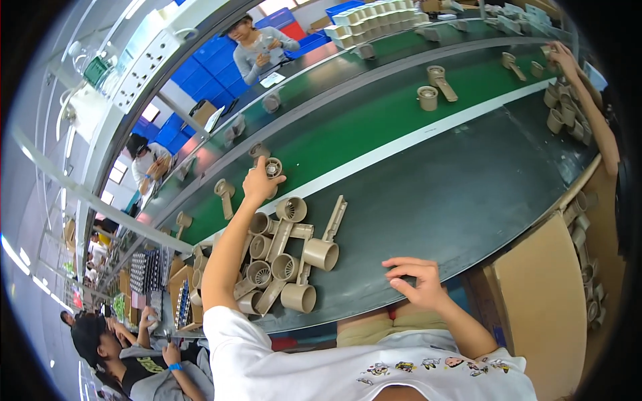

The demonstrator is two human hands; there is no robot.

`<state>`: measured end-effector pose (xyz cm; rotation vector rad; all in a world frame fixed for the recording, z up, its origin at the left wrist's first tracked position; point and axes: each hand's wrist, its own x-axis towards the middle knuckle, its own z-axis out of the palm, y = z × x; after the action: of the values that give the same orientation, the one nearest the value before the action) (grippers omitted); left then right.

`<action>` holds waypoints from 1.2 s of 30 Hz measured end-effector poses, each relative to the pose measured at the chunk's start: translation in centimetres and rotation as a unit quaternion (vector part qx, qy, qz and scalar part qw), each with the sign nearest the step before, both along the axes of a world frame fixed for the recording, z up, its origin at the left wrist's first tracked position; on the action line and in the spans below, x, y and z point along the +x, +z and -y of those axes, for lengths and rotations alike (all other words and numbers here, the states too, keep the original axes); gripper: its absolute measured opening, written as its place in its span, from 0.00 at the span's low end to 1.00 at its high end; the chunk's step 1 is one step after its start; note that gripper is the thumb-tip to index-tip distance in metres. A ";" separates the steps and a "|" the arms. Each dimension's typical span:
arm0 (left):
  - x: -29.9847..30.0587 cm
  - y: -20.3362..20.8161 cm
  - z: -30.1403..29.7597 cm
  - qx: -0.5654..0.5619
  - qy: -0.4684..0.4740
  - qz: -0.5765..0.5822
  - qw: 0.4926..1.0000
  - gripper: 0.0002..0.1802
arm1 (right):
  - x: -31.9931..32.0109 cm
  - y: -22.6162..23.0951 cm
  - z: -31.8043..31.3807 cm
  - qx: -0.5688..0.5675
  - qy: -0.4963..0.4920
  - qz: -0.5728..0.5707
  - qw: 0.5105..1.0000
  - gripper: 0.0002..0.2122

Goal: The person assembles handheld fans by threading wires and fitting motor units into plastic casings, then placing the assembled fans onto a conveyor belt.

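Gripped a cup (pixel 273 168) in the left hand (pixel 256 182) at the belt (pixel 348 137), left of the frame's upper centre. Held the right hand (pixel 419 281) open and empty, lower right of centre. Probably called for a firm side grip, clear of the pile (pixel 286 267).

The left hand (pixel 257 184) is gripping a part (pixel 273 168) over the belt (pixel 374 127), beyond the worktop's (pixel 435 200) far edge. A tan pile (pixel 286 266) is covering its left end. The right hand (pixel 417 279) is hovering at its near edge.
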<state>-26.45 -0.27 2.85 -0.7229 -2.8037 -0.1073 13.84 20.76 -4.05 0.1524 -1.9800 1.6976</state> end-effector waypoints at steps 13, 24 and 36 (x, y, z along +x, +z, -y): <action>18.2 0.9 -19.4 -0.035 -0.354 0.060 0.933 0.39 | 0.5 0.1 0.7 0.049 -0.037 -0.019 0.998 0.05; 25.8 6.7 -9.3 0.027 -0.347 0.267 0.898 0.36 | 1.0 1.0 1.7 0.134 -0.107 -0.086 0.981 0.37; 33.6 1.9 -2.0 0.306 -0.329 0.225 0.865 0.40 | 0.5 3.9 5.4 0.198 0.058 0.037 0.978 0.32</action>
<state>7.18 1.71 4.75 -1.5703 -2.4785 -1.3643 14.30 15.35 -0.16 0.3550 -2.3888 1.3711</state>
